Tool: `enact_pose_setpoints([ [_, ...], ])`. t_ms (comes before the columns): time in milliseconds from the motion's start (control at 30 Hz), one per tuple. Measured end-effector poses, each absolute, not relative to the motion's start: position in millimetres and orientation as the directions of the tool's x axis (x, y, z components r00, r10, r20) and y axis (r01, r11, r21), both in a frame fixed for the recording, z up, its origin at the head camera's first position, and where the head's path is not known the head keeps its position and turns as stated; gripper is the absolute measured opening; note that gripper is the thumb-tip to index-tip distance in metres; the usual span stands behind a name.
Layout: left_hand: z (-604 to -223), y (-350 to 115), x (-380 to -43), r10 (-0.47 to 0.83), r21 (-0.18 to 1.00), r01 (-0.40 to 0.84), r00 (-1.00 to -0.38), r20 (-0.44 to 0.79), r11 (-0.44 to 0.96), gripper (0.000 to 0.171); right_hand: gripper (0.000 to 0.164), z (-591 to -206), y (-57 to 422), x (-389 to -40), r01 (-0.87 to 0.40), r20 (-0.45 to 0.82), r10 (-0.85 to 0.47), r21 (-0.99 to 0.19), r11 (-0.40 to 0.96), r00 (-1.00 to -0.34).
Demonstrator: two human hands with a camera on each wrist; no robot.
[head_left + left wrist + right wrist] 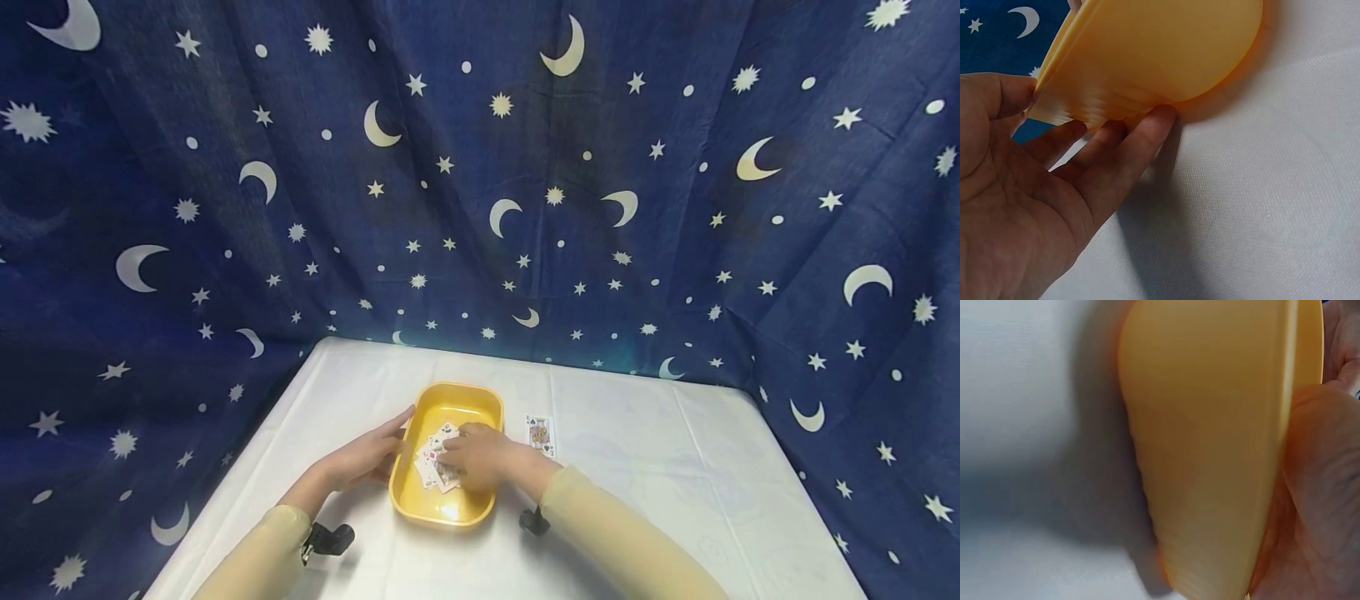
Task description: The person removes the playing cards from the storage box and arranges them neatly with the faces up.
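A yellow plastic tub (446, 523) stands on the white-covered table, with a loose pile of playing cards (427, 475) inside it. My left hand (366, 454) holds the tub's left side. In the left wrist view, its thumb (1016, 95) meets the rim and the fingers (1147, 134) lie against the outer wall. My right hand (480, 457) reaches over the right rim into the tub, its fingers spread on the cards. Part of the pile is hidden beneath it. In the right wrist view the tub wall (1210, 437) covers the fingertips.
A single king of spades (540, 433) lies face up on the table, right of the tub and partly behind my right forearm. The white cloth (645, 442) stretches out to the right. A dark blue curtain (465, 208) with moons and stars surrounds the table's far side.
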State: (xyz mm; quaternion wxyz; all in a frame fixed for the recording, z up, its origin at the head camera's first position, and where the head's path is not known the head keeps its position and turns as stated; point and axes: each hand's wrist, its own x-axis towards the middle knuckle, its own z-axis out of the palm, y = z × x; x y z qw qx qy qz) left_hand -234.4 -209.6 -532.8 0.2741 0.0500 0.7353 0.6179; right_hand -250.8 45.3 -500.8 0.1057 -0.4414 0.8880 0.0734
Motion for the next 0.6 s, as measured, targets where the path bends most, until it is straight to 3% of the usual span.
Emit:
enact_pose_setpoints([
  [167, -531.8, -208.9, -232.9, 0.405, 0.935, -0.269, -0.847, -0.344, 0.231, 0.073, 0.062, -503.0, 46.0, -251.1, -0.796, -0.227, -0.771, 0.034, 0.604, -0.595],
  [367, -531.3, -208.4, -232.1, 0.398, 0.933, -0.271, -0.849, -0.348, 0.238, 0.074, 0.075, -506.1, 47.4, -258.6, -0.748, -0.148, -0.747, -0.056, 0.661, -0.648],
  [600, -531.3, -208.2, -231.7, 0.398, 0.936, -0.265, -0.852, -0.340, 0.232, 0.073, 0.086, -507.0, 46.0, -264.0, -0.706, -0.174, -0.710, -0.095, 0.702, -0.682],
])
